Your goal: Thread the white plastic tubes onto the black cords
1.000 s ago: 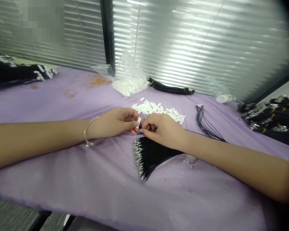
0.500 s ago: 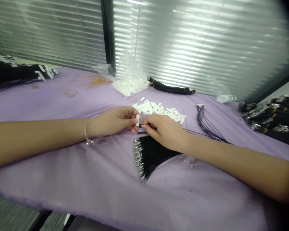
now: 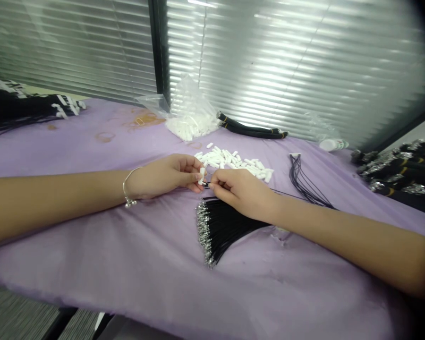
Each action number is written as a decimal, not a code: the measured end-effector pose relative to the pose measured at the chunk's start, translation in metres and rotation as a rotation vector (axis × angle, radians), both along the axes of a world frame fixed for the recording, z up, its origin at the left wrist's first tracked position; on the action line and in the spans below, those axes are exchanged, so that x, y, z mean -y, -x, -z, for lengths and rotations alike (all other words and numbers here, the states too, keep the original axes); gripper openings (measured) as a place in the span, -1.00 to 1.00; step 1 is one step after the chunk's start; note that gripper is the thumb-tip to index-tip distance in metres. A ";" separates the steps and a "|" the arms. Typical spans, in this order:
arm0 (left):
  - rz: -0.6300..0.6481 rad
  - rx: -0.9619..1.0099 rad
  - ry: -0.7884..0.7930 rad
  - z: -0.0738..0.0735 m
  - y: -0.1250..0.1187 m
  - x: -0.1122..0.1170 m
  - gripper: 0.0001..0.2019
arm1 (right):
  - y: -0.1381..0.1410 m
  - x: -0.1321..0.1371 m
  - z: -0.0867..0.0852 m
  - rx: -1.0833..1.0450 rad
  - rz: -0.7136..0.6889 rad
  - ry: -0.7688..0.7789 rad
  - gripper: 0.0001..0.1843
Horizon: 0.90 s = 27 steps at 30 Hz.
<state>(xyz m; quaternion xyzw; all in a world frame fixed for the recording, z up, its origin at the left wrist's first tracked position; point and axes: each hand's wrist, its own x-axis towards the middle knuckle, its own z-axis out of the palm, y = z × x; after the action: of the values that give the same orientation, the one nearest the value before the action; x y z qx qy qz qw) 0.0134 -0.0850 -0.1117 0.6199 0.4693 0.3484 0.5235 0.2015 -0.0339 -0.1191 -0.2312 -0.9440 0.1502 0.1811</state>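
Facing a white pile [image 3: 230, 159], left hand [image 3: 170, 174] pinches white piece [image 3: 201, 175], right hand [image 3: 243, 192] black wire [image 3: 206, 184].

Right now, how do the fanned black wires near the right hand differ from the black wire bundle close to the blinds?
The fanned black wires spread out at their ends, while the black wire bundle is gathered closely together. The fanned black wires are partly hidden by the right hand; the black wire bundle lies farther back, near the blinds. Both are black with silvery tips.
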 end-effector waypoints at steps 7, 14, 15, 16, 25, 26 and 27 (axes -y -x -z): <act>0.018 0.024 0.020 -0.001 0.000 0.001 -0.88 | 0.000 0.003 -0.001 0.022 0.003 0.033 -0.86; 0.033 0.030 0.008 0.001 0.003 0.001 -0.87 | -0.001 0.003 -0.001 -0.038 0.031 0.006 -0.89; 0.035 0.029 0.004 0.001 0.003 0.000 -0.87 | -0.001 0.003 -0.001 -0.042 0.032 0.003 -0.89; 0.036 0.026 0.000 0.001 0.003 0.000 -0.87 | -0.001 0.003 0.000 -0.045 0.034 0.001 -0.89; 0.035 0.000 0.003 0.000 0.003 0.001 -0.85 | -0.002 0.004 0.000 -0.072 -0.003 0.025 -0.89; 0.035 -0.001 0.001 0.000 0.003 0.001 -0.85 | -0.002 0.004 0.000 -0.069 -0.001 0.031 -0.89; 0.036 -0.001 0.000 0.000 0.004 0.001 -0.84 | -0.002 0.004 -0.001 -0.065 0.002 0.036 -0.90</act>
<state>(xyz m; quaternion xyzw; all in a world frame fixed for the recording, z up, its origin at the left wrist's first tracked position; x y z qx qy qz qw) 0.0098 -0.0857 -0.1122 0.6283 0.4584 0.3387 0.5294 0.2032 -0.0383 -0.1186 -0.2301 -0.9346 0.1744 0.2077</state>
